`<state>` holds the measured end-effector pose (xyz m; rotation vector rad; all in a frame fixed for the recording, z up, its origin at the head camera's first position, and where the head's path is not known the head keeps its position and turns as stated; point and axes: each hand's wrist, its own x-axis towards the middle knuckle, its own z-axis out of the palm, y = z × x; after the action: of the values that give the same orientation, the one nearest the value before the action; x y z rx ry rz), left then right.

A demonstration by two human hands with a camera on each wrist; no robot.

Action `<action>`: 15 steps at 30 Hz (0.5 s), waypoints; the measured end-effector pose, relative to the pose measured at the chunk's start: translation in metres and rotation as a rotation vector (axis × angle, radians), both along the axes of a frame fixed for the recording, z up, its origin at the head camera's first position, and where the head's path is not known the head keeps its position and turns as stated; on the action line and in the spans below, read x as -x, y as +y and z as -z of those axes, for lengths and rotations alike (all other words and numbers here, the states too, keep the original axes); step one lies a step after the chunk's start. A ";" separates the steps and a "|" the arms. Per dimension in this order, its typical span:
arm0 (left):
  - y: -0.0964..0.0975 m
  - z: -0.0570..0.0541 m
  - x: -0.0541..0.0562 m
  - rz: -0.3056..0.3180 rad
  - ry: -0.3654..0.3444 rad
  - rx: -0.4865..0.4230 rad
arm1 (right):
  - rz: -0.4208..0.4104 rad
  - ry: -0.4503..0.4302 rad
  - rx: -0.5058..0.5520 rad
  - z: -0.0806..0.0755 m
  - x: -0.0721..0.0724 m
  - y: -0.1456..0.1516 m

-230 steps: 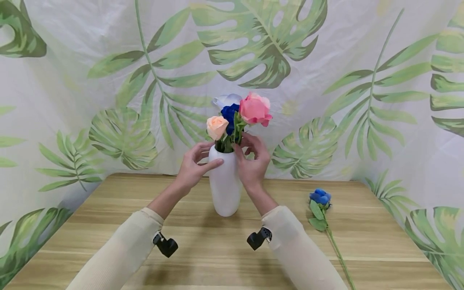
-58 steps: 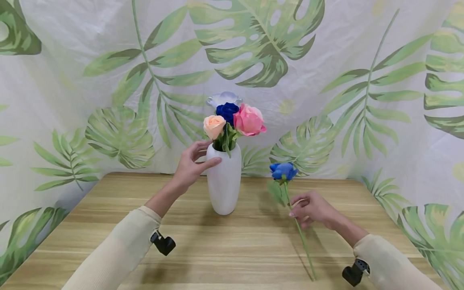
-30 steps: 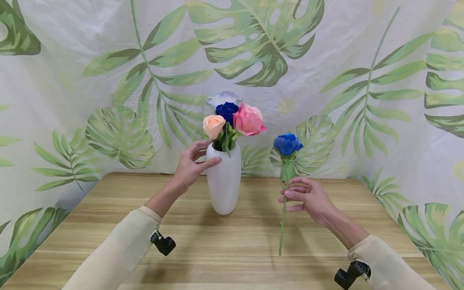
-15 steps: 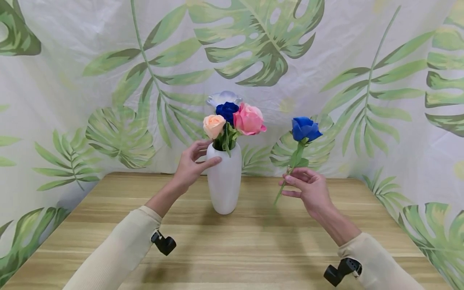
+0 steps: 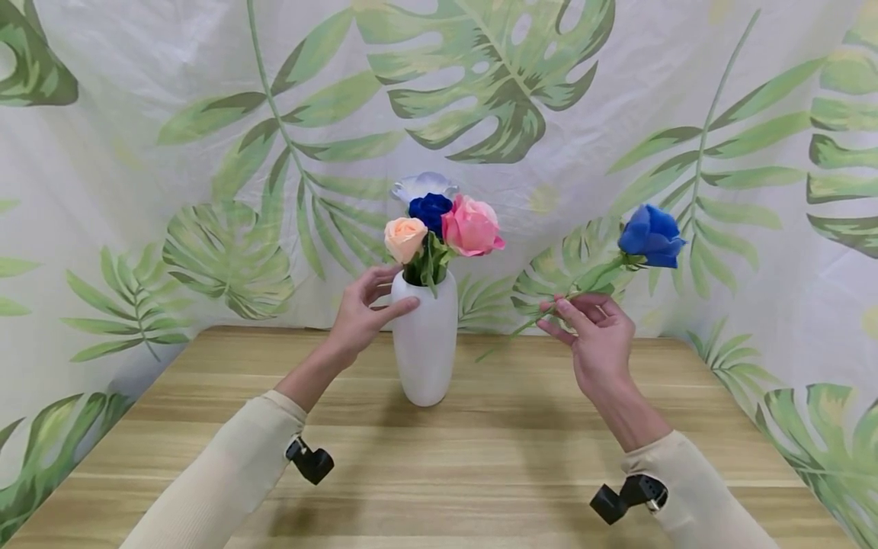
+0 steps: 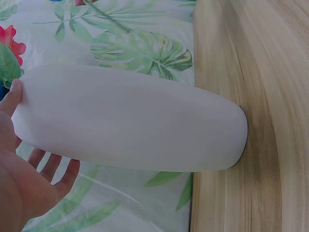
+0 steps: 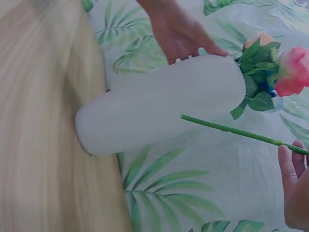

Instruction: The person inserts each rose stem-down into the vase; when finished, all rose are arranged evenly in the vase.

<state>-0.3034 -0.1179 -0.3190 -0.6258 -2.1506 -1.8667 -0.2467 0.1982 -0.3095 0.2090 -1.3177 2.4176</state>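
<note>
A tall white vase (image 5: pixel 424 343) stands upright on the table. My left hand (image 5: pixel 360 313) holds it near the rim, thumb in front and fingers round the far side. In the vase are a peach rose (image 5: pixel 405 239), a dark blue rose (image 5: pixel 430 213), a pink rose (image 5: pixel 472 226) and a pale, whitish flower (image 5: pixel 424 187) behind them. To the right, my right hand (image 5: pixel 602 339) pinches the stem of a blue rose (image 5: pixel 652 236) above the table. Its bloom tilts up to the right. The bare stem end (image 7: pixel 207 123) points toward the vase and overlaps it in the right wrist view.
The wood-grain table (image 5: pixel 411 488) runs back to a hanging cloth (image 5: pixel 329 99) printed with green leaves. A small black camera is strapped to each sleeve, the left camera (image 5: pixel 312 461) and the right camera (image 5: pixel 624 496).
My right hand left the vase flowers, picked the blue rose off the table and raised it, tilting its bloom to the right. My left hand stays on the vase.
</note>
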 end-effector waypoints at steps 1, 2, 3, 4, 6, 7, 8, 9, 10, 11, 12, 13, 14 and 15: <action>0.000 0.000 0.000 -0.001 0.000 -0.001 | 0.015 0.005 0.019 -0.001 0.000 -0.001; 0.000 0.000 0.000 -0.002 0.001 0.001 | 0.028 0.011 0.035 -0.002 0.001 -0.003; 0.000 0.001 0.000 -0.002 0.001 0.000 | 0.039 0.015 0.051 -0.003 0.001 -0.003; 0.000 0.001 0.000 -0.002 0.001 -0.001 | 0.048 0.019 0.064 -0.005 0.002 -0.004; 0.000 0.000 0.000 -0.001 0.002 -0.001 | 0.064 0.026 0.076 -0.006 0.003 -0.006; 0.000 0.000 0.000 -0.001 0.002 -0.001 | 0.070 0.028 0.078 -0.007 0.003 -0.007; 0.000 0.000 0.000 0.001 0.003 -0.001 | 0.074 0.030 0.083 -0.008 0.003 -0.008; 0.000 0.000 0.000 0.003 0.004 -0.002 | 0.078 0.032 0.090 -0.009 0.004 -0.009; 0.000 0.000 0.000 0.003 0.004 -0.002 | 0.081 0.033 0.095 -0.010 0.005 -0.010; 0.000 0.000 0.000 0.004 0.005 -0.002 | 0.085 0.034 0.102 -0.011 0.005 -0.011; 0.000 0.000 0.001 0.004 0.005 -0.003 | 0.086 0.033 0.110 -0.012 0.006 -0.012; 0.000 0.000 0.001 0.004 0.005 -0.004 | 0.088 0.030 0.119 -0.013 0.006 -0.013; 0.000 0.000 0.001 0.004 0.007 -0.005 | 0.089 0.028 0.129 -0.014 0.007 -0.014; 0.000 0.000 0.001 0.004 0.007 -0.005 | 0.091 0.025 0.135 -0.015 0.007 -0.015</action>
<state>-0.3041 -0.1180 -0.3188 -0.6350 -2.1408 -1.8688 -0.2537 0.1828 -0.2949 0.1391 -1.1232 2.4081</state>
